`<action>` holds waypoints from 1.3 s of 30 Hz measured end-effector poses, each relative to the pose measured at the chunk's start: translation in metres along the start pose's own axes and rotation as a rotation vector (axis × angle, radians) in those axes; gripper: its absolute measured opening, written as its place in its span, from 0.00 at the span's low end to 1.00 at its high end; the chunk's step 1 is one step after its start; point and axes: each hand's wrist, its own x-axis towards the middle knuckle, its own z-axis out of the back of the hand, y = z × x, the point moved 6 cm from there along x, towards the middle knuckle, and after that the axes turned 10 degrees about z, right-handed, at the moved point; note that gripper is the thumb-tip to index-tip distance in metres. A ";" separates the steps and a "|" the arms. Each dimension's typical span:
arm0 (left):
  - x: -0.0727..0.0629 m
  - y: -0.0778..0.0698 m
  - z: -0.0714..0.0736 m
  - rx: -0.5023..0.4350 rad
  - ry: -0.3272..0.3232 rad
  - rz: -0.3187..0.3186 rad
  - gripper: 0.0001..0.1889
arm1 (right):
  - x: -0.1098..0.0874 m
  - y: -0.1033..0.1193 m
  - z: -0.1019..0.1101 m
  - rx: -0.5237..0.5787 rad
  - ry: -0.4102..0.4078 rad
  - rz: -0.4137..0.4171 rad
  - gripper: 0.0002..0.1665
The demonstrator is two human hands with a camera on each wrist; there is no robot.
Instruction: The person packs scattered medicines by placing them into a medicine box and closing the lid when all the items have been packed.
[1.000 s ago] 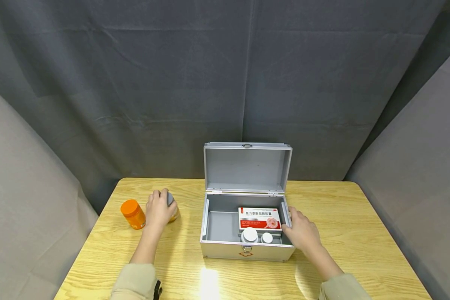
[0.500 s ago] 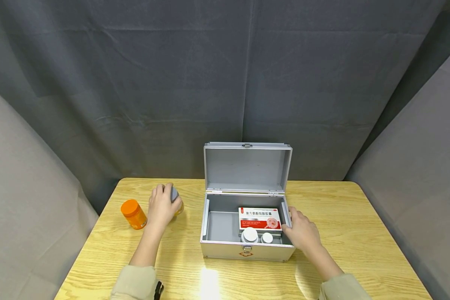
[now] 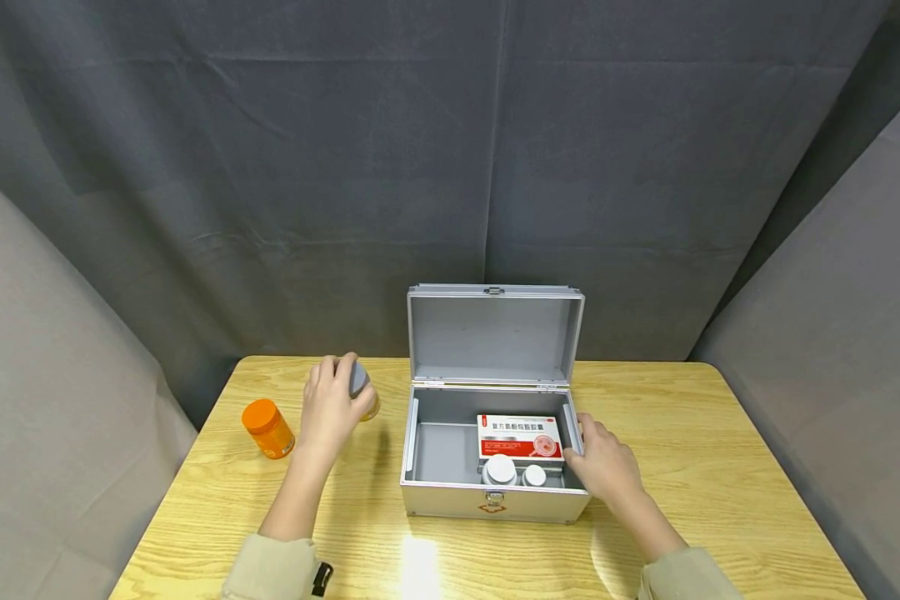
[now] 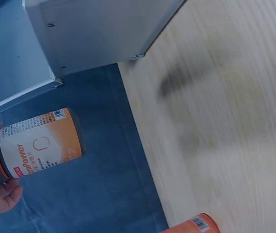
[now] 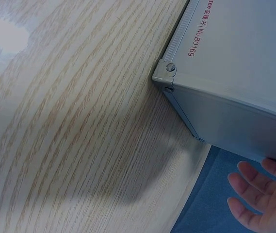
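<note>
My left hand (image 3: 333,405) holds a bottle by its grey cap (image 3: 358,379), above the table. The left wrist view shows the bottle's white and orange label (image 4: 40,143), with thumb and fingertips around the cap end. An orange jar (image 3: 267,428) with an orange lid stands to the left of that hand. At the right wall of an open metal medicine case (image 3: 450,500), my right hand (image 3: 609,462) grips the rim. Its thumb reaches over the edge, while the other fingers (image 5: 247,189) lie loosely bent outside, one touching the wall.
Inside the case are a white and red medicine box (image 3: 520,437), a larger white-capped bottle (image 3: 500,470) and a smaller one (image 3: 534,476). The case lid (image 3: 495,337) stands raised at the back. Grey curtains (image 3: 345,183) hang behind the wooden table (image 3: 720,483).
My left hand has moved right and toward the back with the bottle, which has risen; its shadow now lies apart on the table. The right hand and the case have stayed put.
</note>
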 end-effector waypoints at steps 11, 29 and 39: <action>-0.002 -0.030 0.014 -0.043 -0.063 -0.100 0.22 | 0.000 0.000 -0.001 0.001 0.005 -0.003 0.36; -0.008 -0.073 0.012 -0.098 -0.052 -0.227 0.22 | 0.000 0.000 0.000 -0.011 0.009 0.003 0.36; -0.013 -0.092 0.000 -0.089 -0.016 -0.299 0.22 | 0.000 0.001 0.001 -0.004 0.007 0.003 0.36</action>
